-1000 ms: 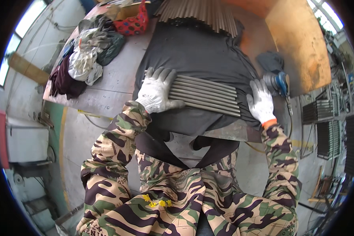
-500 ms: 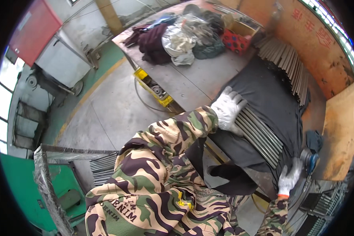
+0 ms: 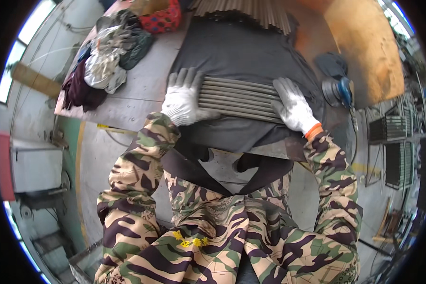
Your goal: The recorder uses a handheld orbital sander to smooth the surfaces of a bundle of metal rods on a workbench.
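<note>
A row of several grey metal rods [image 3: 239, 99] lies side by side on a dark cloth [image 3: 222, 52] over the table. My left hand [image 3: 182, 97], in a white knit glove with grey fingers, rests flat at the rods' left ends. Its fingers are stretched out away from me, and the thumb lies along the nearest rod. At the other end my right hand [image 3: 292, 105], gloved the same way with an orange cuff, touches the right ends, fingers extended over the rods. The gloves cover both sets of rod ends.
Many brownish rods [image 3: 244, 12] lie at the cloth's far end. A blue round power sander [image 3: 338, 91] sits right of the cloth, near a dark rag [image 3: 331, 64]. Rags and bags [image 3: 104, 61] are heaped at the left, beside a red patterned box [image 3: 162, 20]. Racks [image 3: 398, 163] holding rods stand at right.
My right hand has moved from near the sander onto the rods' right ends. My left hand remains at their other end. The whole view has turned toward the table.
</note>
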### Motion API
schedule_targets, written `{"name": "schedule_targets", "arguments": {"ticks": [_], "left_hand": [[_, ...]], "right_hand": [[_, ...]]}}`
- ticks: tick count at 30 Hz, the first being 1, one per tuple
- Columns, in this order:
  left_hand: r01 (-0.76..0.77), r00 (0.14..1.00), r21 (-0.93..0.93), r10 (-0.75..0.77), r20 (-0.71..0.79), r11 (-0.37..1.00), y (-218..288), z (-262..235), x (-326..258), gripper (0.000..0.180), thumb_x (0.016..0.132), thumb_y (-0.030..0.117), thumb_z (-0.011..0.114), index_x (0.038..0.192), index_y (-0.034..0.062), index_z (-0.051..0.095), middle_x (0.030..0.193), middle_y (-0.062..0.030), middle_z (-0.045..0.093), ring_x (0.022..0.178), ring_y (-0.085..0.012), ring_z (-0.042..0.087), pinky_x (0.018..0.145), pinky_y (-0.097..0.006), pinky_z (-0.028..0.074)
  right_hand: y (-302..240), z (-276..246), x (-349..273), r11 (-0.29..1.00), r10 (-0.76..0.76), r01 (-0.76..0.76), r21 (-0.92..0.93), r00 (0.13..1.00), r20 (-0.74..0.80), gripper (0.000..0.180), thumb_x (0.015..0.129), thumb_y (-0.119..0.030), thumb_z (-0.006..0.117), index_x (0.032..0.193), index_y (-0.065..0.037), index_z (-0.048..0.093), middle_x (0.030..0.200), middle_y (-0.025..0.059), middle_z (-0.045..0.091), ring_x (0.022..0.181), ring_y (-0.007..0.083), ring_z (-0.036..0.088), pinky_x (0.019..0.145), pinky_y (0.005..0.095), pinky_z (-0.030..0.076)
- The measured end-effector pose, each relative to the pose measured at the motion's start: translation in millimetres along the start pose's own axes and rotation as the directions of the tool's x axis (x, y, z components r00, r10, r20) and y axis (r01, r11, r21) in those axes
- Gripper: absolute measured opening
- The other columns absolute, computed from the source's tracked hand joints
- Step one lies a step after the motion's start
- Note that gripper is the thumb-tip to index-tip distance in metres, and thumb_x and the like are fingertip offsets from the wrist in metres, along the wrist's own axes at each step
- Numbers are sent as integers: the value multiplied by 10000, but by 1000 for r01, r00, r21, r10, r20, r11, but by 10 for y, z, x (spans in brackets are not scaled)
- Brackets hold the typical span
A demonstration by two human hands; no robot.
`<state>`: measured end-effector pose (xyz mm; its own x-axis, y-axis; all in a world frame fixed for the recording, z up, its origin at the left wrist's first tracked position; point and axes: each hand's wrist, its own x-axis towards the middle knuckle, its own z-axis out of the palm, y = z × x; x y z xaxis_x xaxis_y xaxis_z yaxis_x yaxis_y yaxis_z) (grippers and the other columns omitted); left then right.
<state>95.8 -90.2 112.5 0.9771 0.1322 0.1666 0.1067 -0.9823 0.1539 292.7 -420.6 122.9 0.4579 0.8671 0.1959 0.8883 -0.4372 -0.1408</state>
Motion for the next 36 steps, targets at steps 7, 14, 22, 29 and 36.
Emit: {"name": "schedule_targets", "arguments": {"ticks": [7,14,22,29,36], "left_hand": [[-53,997,-58,49,-55,997,182,-122,24,1164,640,609,911,1515,-30,482,1480,-253,535,1428,-456,466,1237,-561,349],[-28,999,-67,26,-32,997,160,-222,-23,1140,655,625,898,1476,-53,492,1422,-253,565,1375,-442,491,1203,-557,380],[3,1000,-9,-3,10,1000,203,-235,2,1159,687,664,868,1499,-66,478,1481,-251,534,1423,-447,453,1230,-566,327],[-111,989,101,120,-88,989,212,-121,-75,1074,751,664,808,1524,-16,502,1497,-252,521,1402,-469,449,1192,-591,322],[-8,1000,118,11,-27,993,487,-29,60,1101,760,676,793,1522,-56,485,1513,-281,515,1450,-485,448,1242,-590,314]], "right_hand": [[309,-396,-464,977,139,-106,187,975,-173,564,997,-220,720,1509,-32,578,1512,227,610,1468,442,519,1223,490,427],[402,-243,-821,992,96,-103,-71,990,-103,709,927,-282,749,1543,-6,530,1543,259,558,1488,468,468,1255,550,367],[152,-379,-701,995,78,-91,-38,965,-250,662,935,-302,738,1505,-13,567,1525,256,576,1474,463,486,1248,542,377],[-57,-190,-620,997,81,-82,-12,994,-69,727,951,-345,727,1552,-3,501,1571,256,532,1521,455,437,1292,565,308],[139,-171,-791,985,114,-84,154,974,-196,601,911,-206,731,1467,-25,591,1490,218,608,1474,443,500,1244,539,393]]}}
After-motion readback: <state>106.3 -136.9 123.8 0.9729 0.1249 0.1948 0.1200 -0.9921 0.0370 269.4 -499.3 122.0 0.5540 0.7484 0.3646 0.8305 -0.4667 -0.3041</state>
